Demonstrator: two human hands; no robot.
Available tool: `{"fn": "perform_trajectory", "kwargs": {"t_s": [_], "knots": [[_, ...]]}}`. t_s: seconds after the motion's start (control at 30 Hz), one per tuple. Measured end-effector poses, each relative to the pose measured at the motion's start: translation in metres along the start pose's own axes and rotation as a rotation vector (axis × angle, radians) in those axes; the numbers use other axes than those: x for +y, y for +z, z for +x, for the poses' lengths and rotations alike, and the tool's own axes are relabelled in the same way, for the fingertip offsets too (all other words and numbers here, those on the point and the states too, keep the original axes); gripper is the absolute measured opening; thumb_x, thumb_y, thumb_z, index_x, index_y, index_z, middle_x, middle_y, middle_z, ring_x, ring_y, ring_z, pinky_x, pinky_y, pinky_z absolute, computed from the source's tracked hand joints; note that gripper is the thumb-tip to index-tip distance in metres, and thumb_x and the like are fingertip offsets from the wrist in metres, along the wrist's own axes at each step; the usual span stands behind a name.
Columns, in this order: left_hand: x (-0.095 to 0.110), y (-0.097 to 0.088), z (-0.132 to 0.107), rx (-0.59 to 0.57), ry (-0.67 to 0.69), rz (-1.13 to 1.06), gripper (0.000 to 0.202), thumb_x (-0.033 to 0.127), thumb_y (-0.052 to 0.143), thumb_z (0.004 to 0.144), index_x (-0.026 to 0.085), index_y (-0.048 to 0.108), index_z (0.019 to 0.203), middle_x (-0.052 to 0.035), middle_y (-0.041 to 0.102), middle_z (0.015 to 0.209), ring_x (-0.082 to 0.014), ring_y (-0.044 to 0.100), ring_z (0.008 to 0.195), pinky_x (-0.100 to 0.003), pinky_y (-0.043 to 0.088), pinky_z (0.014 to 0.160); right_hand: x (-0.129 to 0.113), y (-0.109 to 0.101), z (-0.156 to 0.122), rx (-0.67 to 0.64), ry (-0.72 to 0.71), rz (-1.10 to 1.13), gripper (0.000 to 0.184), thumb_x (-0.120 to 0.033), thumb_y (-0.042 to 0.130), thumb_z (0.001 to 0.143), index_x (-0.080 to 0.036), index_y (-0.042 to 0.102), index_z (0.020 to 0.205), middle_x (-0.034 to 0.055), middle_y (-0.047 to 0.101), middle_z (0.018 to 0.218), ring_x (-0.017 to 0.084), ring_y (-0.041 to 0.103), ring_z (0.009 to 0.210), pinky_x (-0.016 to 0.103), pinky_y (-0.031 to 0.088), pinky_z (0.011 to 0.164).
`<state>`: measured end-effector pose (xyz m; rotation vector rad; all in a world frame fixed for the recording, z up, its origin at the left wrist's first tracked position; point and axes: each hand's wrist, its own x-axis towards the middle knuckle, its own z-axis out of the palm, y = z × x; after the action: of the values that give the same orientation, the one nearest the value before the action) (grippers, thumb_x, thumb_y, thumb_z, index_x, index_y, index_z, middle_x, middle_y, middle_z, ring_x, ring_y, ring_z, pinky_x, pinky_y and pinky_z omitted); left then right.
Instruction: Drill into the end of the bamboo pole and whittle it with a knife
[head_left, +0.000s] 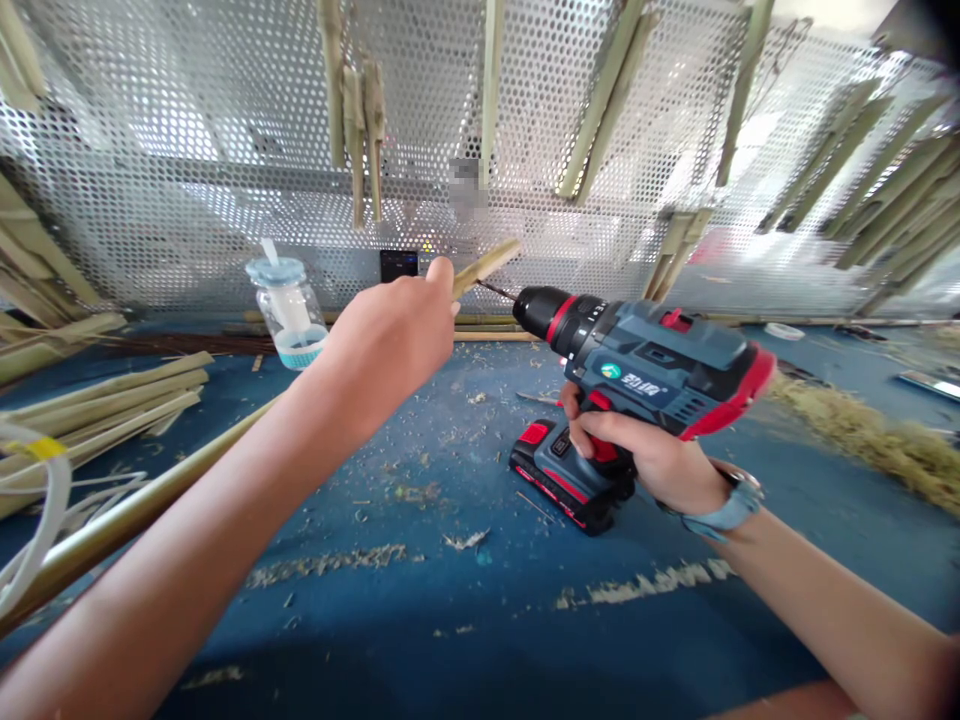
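My left hand (pixel 409 320) is closed round a short split bamboo strip (pixel 491 265), whose free end sticks out up and to the right. In my right hand (pixel 652 455) is a grey and red cordless drill (pixel 652 365), gripped by its handle with the fingers near the trigger. The thin drill bit (pixel 496 290) points left, and its tip meets the lower edge of the strip; I cannot tell how deep it sits. Both tools are held above the blue tabletop (pixel 420 430). A watch with a light blue strap (pixel 727 510) is on my right wrist.
A perforated metal panel (pixel 247 120) with hanging bamboo pieces stands behind the table. To the left are a lidded clear cup (pixel 289 310), a stack of bamboo strips (pixel 112 400), a long pole (pixel 180 460) and white tubing (pixel 52 520). Fibrous shavings (pixel 862 430) lie at the right.
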<state>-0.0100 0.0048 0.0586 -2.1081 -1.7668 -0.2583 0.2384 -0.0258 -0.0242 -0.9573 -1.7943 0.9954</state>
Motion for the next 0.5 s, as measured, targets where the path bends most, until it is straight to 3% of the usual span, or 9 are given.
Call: {"fn": "perform_trajectory", "kwargs": {"t_s": [0.37,0.5], "knots": [[0.0004,-0.0016,-0.0003,-0.005,-0.02,-0.024,0.036,0.032,0.04,0.106,0.015,0.053,0.135,-0.0149,0.078,0.09,-0.0321,0.078,0.082,-0.034,0.052,0.063,-0.0034,0.0019,-0.0012,-0.001,-0.037,-0.044,0.026,-0.026,0.059,0.092,-0.025,0.054,0.067,-0.0012,0.058,0.065,0.016,0.053,0.063,0.036,0.047,0.071],[0.0017,-0.0002,-0.0008,0.013,-0.016,-0.018,0.035,0.032,0.039,0.106,0.014,0.054,0.133,-0.0155,0.078,0.09,-0.0323,0.079,0.084,-0.033,0.05,0.061,-0.0047,0.0011,-0.0019,0.022,-0.027,-0.069,0.018,-0.031,0.06,0.091,-0.026,0.065,0.074,0.0003,0.063,0.067,0.018,0.057,0.064,0.037,0.049,0.071]]}}
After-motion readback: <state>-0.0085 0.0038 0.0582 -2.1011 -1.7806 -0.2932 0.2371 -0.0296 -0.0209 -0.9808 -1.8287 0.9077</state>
